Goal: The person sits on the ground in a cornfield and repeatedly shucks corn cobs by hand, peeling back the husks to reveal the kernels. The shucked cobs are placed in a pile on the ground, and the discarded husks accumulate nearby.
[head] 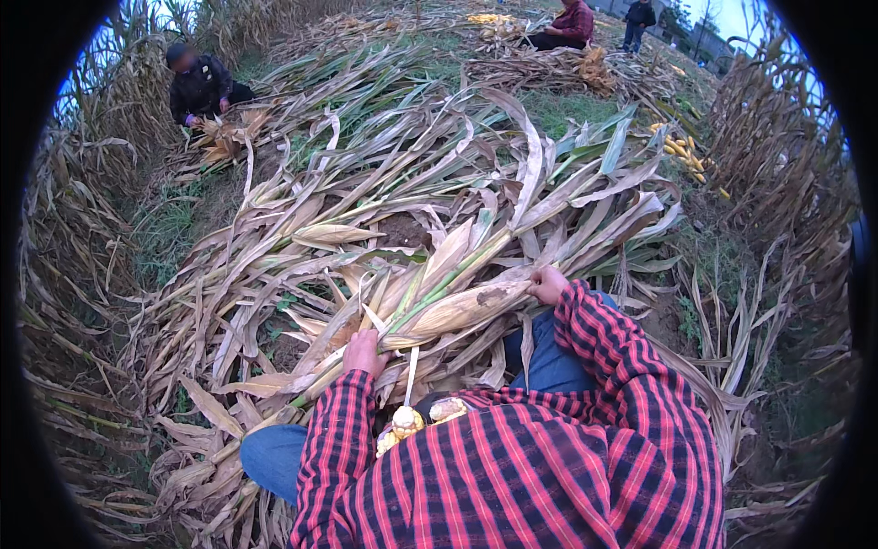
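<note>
Across my lap lies a cut corn stalk (473, 257), green-streaked with dry leaves. An ear of corn in its dry husk (459, 309) is attached along it, its tip pointing right. My right hand (547, 285) pinches the husk at that tip. My left hand (365, 352) grips the stalk near the base of the ear; its fingertips are partly hidden. Two husked corn cobs (403, 422) with pale yellow kernels rest against my shirt, partly covered by it. Another husked-over ear (336, 235) lies on the stalks farther off.
Felled corn stalks (384, 158) cover the ground ahead. Bare yellow cobs (684, 154) lie in a heap at right, with more cobs (490, 18) far back. A person (200, 86) sits at left, another (573, 24) sits far back, and one stands behind. Standing corn (89, 199) borders both sides.
</note>
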`<state>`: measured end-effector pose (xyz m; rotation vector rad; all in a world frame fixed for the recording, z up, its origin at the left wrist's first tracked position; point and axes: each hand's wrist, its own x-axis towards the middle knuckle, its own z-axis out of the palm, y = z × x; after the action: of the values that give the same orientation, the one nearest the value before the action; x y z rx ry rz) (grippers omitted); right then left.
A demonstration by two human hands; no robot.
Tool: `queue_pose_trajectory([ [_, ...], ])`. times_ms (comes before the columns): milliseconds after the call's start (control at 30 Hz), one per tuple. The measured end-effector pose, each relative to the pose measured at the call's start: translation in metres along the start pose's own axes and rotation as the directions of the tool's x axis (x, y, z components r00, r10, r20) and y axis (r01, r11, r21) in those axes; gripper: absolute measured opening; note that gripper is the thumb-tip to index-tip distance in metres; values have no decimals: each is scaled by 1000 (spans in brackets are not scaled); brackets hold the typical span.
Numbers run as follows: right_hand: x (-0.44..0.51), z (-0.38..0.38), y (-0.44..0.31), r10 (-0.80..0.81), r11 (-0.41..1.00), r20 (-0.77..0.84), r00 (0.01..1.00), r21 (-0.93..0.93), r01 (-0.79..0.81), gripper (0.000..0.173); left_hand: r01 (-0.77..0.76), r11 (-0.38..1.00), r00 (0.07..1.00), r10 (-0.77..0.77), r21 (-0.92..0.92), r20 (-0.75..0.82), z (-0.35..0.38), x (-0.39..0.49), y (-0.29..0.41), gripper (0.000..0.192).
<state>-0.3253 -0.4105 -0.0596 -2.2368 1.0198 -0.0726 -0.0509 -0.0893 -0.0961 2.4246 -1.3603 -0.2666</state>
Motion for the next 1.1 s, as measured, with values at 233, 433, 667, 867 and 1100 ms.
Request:
queue_pose_trajectory([
  [233, -57, -27, -107, -504, 835, -228, 833, 120, 537, 27, 3, 997, 997, -9, 74, 73, 4, 0, -4, 47],
  [433, -79, -45, -170, -464, 797, -416, 782, 188, 573, 20, 14, 1000, 974, -20, 28, 228, -14, 1, -3, 51],
  [667, -41, -42, -170, -718, 501, -314, 621, 386, 775, 18, -88, 989, 941, 44, 117, 336, -26, -3, 25, 57],
  [867, 26, -5, -87, -114, 776, -452, 885, 515, 363, 23, -101, 992, 954, 119, -79, 276, -27, 14, 60, 77],
  [1100, 31, 18, -81, -97, 533, -496, 863, 707, 466, 17, -424, 853, 903, 376, -305, -206, -76, 98, 182, 41],
])
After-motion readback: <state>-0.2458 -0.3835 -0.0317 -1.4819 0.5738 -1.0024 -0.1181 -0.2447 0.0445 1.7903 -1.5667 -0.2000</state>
